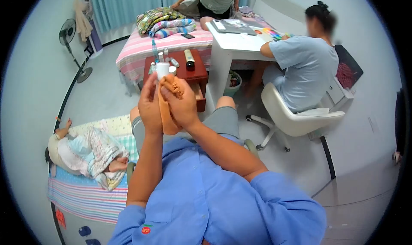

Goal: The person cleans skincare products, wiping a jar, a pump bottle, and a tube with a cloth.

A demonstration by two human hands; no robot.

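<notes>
An orange-brown piece of soft cloth (168, 116) hangs between my hands, bunched at the top and smooth lower down; its exact kind I cannot make out. My right hand (183, 105) is closed round its bunched part, thumb lying across the front. At the cloth's left edge, my left hand (150, 105) has its fingers curled upward and pinches the fabric, though the fingertips are partly hidden. Both hands are held in front of my lap. Just beyond them, a white jar (162, 68) stands on the red-brown bedside table (182, 71).
A tube with a black cap (189, 60) and small bottles share the bedside table. A person sits on a white swivel chair (287, 112) at a white desk (240, 42). Another is by the pink striped bed (128, 52). Someone lies on a floor mat (86, 200) at left.
</notes>
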